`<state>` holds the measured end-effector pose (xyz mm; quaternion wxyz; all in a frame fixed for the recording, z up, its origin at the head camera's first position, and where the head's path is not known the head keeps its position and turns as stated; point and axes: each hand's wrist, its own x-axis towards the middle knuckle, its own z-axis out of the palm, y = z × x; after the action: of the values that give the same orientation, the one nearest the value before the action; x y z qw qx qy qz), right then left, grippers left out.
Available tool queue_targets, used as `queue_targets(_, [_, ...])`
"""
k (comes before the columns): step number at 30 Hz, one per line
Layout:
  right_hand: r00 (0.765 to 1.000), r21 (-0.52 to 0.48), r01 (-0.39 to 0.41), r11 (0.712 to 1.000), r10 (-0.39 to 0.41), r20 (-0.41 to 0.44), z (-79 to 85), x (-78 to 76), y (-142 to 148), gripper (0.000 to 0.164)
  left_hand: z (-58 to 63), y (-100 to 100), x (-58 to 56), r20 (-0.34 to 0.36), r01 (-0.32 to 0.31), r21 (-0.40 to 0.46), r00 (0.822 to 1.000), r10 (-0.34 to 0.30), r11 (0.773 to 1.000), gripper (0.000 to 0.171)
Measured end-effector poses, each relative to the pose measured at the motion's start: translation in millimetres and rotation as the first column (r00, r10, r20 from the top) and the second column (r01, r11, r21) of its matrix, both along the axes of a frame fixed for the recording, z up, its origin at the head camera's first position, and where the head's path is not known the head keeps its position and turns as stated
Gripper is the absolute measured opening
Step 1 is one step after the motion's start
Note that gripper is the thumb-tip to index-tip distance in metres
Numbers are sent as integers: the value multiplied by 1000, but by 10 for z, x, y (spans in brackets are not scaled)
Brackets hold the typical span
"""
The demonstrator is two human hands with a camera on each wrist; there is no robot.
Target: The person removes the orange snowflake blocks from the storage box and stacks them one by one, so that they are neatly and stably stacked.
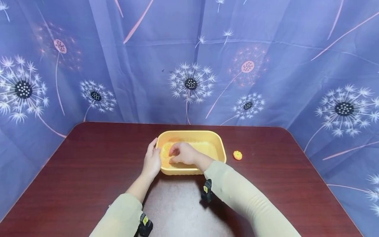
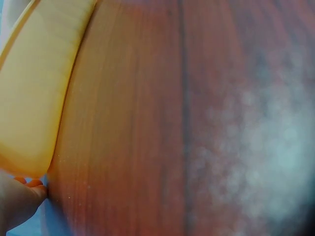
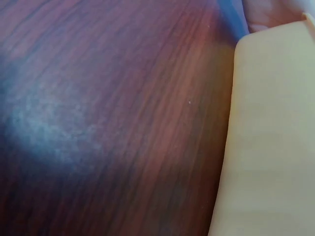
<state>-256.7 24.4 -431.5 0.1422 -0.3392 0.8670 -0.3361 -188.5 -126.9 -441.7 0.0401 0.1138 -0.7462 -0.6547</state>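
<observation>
A yellow rectangular basin (image 1: 207, 133) stands on the dark red-brown table. At its left end my left hand (image 1: 151, 163) rests against the outer wall, fingers mostly straight; the left wrist view shows this hand (image 2: 19, 201) at the basin's corner. My right hand (image 1: 186, 153) reaches inside, over the left part of the floor. Its thumb and fingers are bent toward each other above orange patches (image 1: 166, 152) there. Whether anything sits between those fingertips is too small to tell. The right wrist view has the basin's outer side (image 3: 275, 128), but not the right hand.
A small round orange-and-yellow piece with a scalloped edge (image 1: 237, 155) lies on the table (image 1: 275, 174), right of the basin. Behind the table hangs a blue curtain (image 1: 142, 82) printed with dandelions.
</observation>
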Motion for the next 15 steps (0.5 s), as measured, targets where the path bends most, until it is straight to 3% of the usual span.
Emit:
queue_targets(9, [975, 126, -166, 978, 182, -130, 46, 57, -41, 30, 25, 9, -15, 0, -12, -24, 1000, 12, 1000, 47])
queue_targets(15, [979, 131, -156, 979, 171, -112, 31, 57, -55, 27, 23, 9, -4, -4, -10, -1, 1000, 10, 1000, 47])
